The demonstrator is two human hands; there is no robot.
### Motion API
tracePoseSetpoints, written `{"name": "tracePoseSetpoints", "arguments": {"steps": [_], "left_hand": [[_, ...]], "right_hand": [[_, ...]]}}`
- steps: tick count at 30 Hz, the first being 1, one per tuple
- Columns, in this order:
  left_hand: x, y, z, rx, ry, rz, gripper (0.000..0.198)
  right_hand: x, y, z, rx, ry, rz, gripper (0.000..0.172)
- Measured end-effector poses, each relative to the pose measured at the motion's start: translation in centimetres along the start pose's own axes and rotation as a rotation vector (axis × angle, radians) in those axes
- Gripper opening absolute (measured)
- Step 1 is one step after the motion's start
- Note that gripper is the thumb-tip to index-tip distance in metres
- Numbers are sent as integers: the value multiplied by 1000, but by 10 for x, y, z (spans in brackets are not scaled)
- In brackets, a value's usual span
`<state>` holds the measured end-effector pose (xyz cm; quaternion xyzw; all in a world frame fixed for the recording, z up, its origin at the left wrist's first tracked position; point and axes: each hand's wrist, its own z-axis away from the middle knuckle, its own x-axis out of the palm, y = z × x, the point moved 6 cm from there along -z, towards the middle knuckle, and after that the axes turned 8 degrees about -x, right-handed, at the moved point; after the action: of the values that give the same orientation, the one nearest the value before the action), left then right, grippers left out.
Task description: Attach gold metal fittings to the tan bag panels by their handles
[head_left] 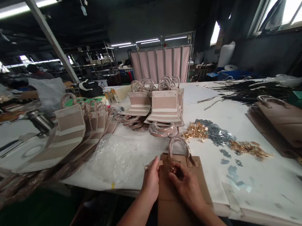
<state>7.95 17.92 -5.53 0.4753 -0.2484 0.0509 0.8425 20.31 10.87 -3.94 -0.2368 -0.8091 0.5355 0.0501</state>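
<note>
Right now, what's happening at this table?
A person has a tan bag lying over the near edge of the white table. The left hand grips the bag's left edge. The right hand has its fingertips at the bag's top, just below the wrapped handle. Gold hardware and silver pieces lie beyond, with stacked striped bags behind.

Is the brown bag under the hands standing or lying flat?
Lying flat: the brown bag rests broad side down on the table, overhanging its near edge.
</note>
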Motion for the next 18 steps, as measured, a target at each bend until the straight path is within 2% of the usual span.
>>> {"name": "tracePoseSetpoints", "arguments": {"steps": [2, 3, 5, 10, 12, 18], "left_hand": [[2, -9, -1, -156, -102, 93, 54], [1, -10, -1, -175, -116, 119, 52], [-3, -9, -4, -109, -92, 146, 49], [-16, -3, -5, 228, -7, 144, 34], [-21, -5, -4, 278, -2, 121, 31], [-30, -7, 0, 314, 5, 0, 35]], "right_hand": [[1, 5, -1, -19, -5, 27, 31], [1, 5, -1, -29, 3, 45, 30], [3, 3, -2, -55, 29, 97, 31], [10, -3, -3, -127, 51, 185, 32], [12, -4, -3, -137, 60, 210, 31], [22, -12, -7, -159, 82, 308, 26]]}}
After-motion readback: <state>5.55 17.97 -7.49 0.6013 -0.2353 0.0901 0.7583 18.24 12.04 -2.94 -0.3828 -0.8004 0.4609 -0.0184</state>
